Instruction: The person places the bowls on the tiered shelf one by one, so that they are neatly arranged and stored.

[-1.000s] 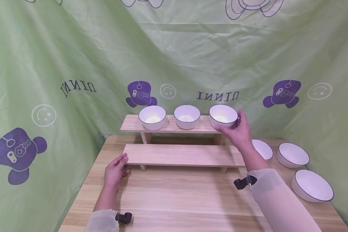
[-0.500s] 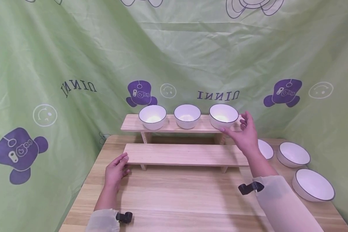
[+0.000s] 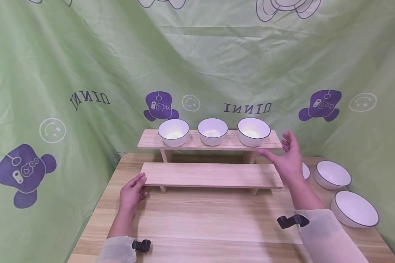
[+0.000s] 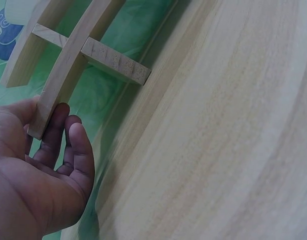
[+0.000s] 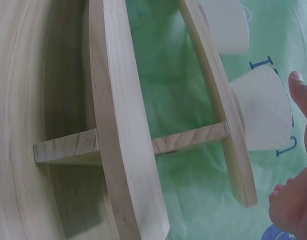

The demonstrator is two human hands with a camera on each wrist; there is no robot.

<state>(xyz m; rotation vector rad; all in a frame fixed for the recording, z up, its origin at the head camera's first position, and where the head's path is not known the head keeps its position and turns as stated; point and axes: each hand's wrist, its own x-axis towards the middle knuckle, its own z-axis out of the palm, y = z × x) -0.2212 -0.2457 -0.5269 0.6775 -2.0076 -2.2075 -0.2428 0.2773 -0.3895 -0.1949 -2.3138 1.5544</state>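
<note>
Three white bowls with dark rims stand in a row on the upper board of a two-tier wooden shelf (image 3: 214, 175): a left bowl (image 3: 173, 140), a middle bowl (image 3: 212, 139) and a right bowl (image 3: 253, 140). My left hand (image 3: 131, 193) pinches the left end of the lower board; in the left wrist view the thumb lies on one face and fingers (image 4: 56, 132) on the other. To the right of the right bowl, my right hand (image 3: 289, 160) is held in the air, thumb and fingers spread, touching nothing. The right wrist view shows that bowl (image 5: 263, 110) beside the thumb.
On the table's right side stand more white bowls: one at the back (image 3: 305, 171) partly hidden by my right wrist, one behind (image 3: 332, 175) and one nearer (image 3: 355, 210). A green printed curtain (image 3: 197, 65) hangs behind and beside the wooden table (image 3: 197, 226).
My right hand has let go of the right bowl and drawn away to the right and slightly down. The bowl stays on the upper board. My left hand has kept its place.
</note>
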